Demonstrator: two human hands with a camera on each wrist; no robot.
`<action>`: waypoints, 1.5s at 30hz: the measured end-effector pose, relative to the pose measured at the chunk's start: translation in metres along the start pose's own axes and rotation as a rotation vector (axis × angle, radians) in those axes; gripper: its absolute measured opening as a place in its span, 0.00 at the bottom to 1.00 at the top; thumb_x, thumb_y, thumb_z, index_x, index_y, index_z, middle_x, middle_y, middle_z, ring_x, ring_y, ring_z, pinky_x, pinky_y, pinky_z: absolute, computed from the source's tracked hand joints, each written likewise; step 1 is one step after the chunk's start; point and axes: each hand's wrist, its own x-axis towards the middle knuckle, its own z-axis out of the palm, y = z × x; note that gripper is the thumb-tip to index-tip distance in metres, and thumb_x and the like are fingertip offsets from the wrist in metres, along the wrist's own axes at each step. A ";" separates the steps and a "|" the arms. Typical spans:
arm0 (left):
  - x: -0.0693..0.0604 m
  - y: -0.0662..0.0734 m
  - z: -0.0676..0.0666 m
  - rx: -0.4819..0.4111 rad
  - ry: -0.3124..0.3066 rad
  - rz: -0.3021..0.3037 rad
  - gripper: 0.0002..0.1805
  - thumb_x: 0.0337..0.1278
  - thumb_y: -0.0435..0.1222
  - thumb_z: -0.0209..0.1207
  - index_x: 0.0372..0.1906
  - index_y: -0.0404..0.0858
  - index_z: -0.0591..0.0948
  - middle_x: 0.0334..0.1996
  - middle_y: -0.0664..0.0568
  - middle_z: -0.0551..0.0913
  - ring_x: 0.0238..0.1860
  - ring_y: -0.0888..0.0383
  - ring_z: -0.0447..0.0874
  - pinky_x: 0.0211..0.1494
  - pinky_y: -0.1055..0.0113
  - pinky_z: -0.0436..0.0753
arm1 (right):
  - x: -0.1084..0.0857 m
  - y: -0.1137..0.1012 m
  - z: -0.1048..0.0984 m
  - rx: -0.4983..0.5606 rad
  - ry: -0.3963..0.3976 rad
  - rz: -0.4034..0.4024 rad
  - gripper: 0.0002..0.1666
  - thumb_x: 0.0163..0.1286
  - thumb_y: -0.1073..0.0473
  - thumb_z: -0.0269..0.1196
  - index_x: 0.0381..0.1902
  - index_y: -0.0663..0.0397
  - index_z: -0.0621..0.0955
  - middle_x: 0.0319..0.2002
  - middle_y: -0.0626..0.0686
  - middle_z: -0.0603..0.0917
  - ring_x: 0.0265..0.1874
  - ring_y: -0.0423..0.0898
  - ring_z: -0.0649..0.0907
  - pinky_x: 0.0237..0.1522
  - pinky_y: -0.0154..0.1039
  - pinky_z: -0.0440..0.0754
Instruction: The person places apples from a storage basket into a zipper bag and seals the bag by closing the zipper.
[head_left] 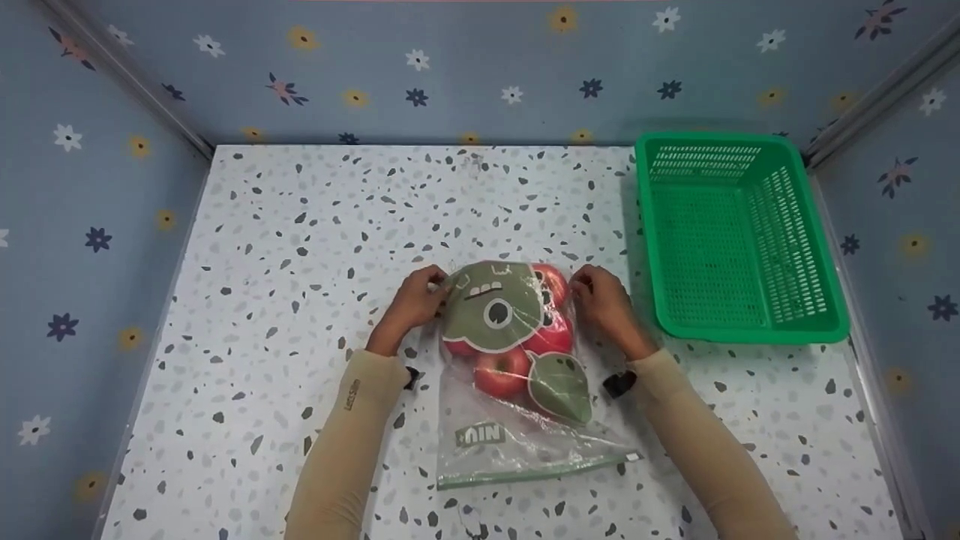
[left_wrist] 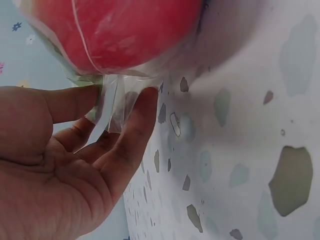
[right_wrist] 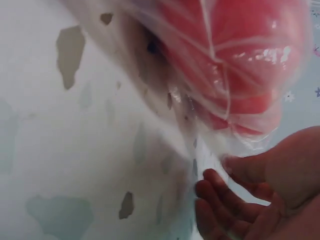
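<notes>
A clear zip bag (head_left: 480,405) printed with green cartoon shapes lies in the middle of the table, its green zip edge towards me. Several red apples (head_left: 502,371) are inside, bunched at the far end. At the bag's far left side my left hand (head_left: 420,300) holds the loose plastic between thumb and fingers; the left wrist view shows that plastic (left_wrist: 117,102) below an apple (left_wrist: 120,35). On the opposite side my right hand (head_left: 604,304) pinches the bag's edge with its fingertips, close to the apples (right_wrist: 245,55) in the right wrist view.
A green plastic basket (head_left: 652,247) with slotted sides stands at the back right, with nothing visible inside. The speckled white table (head_left: 337,202) is bounded by blue flowered panels (head_left: 465,67) at the back and both sides.
</notes>
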 end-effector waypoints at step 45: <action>0.064 0.035 0.013 -0.145 0.436 0.188 0.11 0.80 0.29 0.53 0.54 0.31 0.83 0.54 0.40 0.84 0.43 0.52 0.83 0.43 0.64 0.81 | 0.061 -0.036 -0.024 0.148 0.355 0.047 0.10 0.81 0.70 0.54 0.48 0.69 0.83 0.43 0.62 0.82 0.40 0.51 0.77 0.43 0.39 0.75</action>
